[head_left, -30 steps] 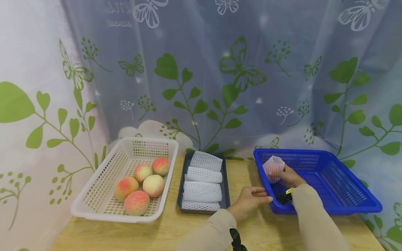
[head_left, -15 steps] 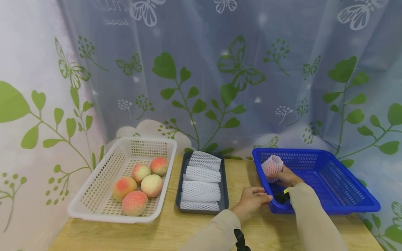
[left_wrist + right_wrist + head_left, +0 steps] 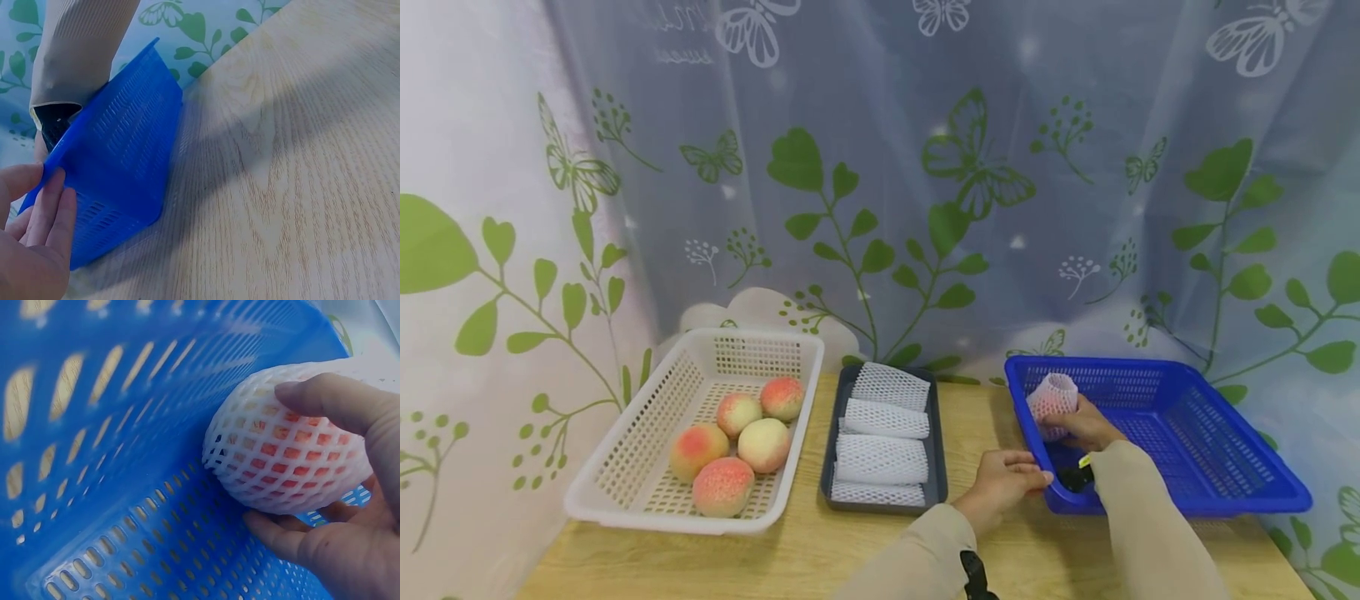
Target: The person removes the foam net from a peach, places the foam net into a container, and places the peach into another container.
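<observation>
In the head view my right hand (image 3: 1088, 425) is inside the left end of the blue plastic basket (image 3: 1195, 433). It holds a peach (image 3: 294, 450) wrapped in a white foam net sleeve (image 3: 1054, 398). The right wrist view has the thumb on top of the net and fingers beneath, with reddish skin showing through the mesh. The netted peach sits low by the basket's wall, one end of the sleeve rising like a tube. My left hand (image 3: 998, 487) pinches the basket's near left rim (image 3: 59, 150), thumb on one side and fingers on the other.
A dark tray (image 3: 941, 467) with several white foam net sleeves (image 3: 883, 457) lies mid-table. Left of it, a white basket (image 3: 640, 442) holds several bare peaches (image 3: 724, 486). All stand on a wooden table (image 3: 700, 567) before a patterned curtain (image 3: 880, 167).
Both hands stay nearly where they were, the right on the netted peach and the left at the basket rim. The head view shifts slightly.
</observation>
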Action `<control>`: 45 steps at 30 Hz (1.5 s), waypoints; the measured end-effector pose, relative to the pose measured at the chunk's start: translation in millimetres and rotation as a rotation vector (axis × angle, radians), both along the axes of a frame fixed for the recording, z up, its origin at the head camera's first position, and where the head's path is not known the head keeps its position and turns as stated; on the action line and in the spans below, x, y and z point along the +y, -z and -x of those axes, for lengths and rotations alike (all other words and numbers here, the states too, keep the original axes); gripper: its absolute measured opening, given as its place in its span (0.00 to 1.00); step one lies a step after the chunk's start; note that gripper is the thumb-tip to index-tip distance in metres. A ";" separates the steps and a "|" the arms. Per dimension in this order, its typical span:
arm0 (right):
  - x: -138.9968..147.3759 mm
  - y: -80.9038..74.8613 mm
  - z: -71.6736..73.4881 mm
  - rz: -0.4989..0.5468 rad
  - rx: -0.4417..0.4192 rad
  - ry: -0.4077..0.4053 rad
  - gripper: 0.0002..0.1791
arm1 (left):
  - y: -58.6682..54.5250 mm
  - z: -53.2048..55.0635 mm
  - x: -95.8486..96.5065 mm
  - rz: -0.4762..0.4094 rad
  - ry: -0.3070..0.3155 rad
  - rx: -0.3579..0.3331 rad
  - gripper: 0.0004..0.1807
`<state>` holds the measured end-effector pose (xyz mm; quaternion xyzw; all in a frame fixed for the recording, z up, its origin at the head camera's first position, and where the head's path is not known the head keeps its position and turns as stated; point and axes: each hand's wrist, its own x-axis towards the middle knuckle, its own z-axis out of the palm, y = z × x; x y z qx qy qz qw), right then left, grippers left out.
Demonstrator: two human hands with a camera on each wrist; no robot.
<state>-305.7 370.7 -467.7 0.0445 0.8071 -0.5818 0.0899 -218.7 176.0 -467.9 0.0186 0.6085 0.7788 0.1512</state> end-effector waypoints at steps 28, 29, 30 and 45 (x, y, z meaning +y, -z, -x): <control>-1.3 -50.6 -1.6 0.078 0.045 -0.067 0.44 | -1.5 0.9 -0.9 -0.031 0.005 -0.001 0.16; -0.6 -52.4 -2.1 0.080 0.050 -0.073 0.44 | -1.3 0.8 -0.9 -0.030 0.005 0.000 0.16; 0.3 -54.2 -3.1 0.072 0.056 -0.080 0.43 | -1.1 0.6 -1.0 -0.029 0.006 0.001 0.16; -2.7 -75.8 -27.8 0.023 0.137 -0.126 0.43 | -2.7 -2.7 -0.1 -0.033 0.007 0.007 0.16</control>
